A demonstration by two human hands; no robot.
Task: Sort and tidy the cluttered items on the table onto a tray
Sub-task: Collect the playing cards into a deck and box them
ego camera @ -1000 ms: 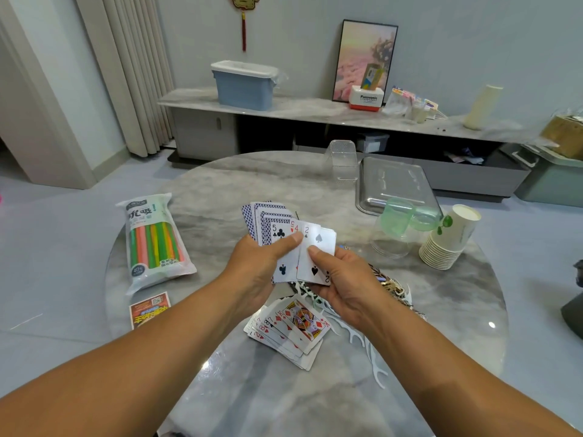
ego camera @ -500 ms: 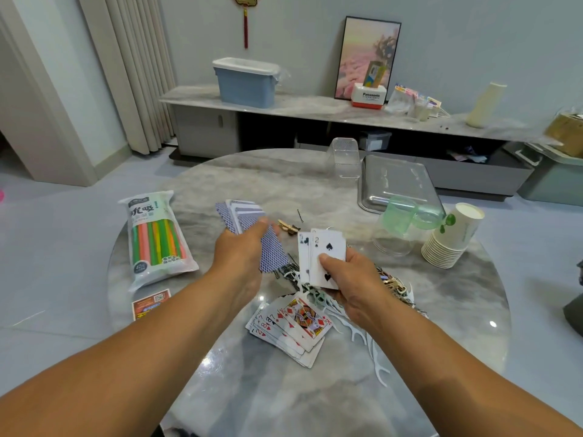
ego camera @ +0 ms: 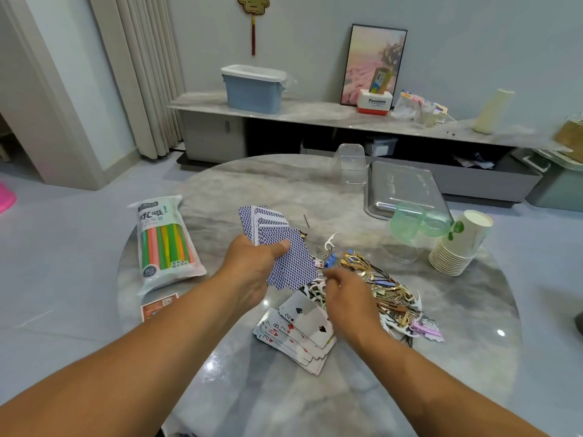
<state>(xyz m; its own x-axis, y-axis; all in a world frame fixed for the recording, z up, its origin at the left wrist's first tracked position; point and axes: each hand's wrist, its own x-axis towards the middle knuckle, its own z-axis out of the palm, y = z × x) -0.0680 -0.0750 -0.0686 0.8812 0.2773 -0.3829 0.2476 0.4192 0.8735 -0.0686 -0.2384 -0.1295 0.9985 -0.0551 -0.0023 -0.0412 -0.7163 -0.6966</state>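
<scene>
My left hand (ego camera: 249, 266) grips a fan of blue-backed playing cards (ego camera: 277, 244) above the round marble table (ego camera: 284, 187). My right hand (ego camera: 350, 294) hovers low with relaxed fingers and holds nothing, just right of a face-up card pile (ego camera: 299, 332) with a two of spades on top. A tangled heap of floss picks, clips and gold trinkets (ego camera: 388, 288) lies to the right of that hand. The steel tray (ego camera: 403, 187) sits at the table's far right with nothing in it.
A pack of coloured straws (ego camera: 164, 244) and a small orange leaflet (ego camera: 157, 305) lie at the left. Green plastic cups (ego camera: 410, 225) and stacked paper cups (ego camera: 457, 247) stand in front of the tray. A clear box (ego camera: 351, 162) stands by the tray's far left corner.
My right hand has laid its spade cards on the face-up pile and let go. My left hand turned its fan so the backs show and drew left.
</scene>
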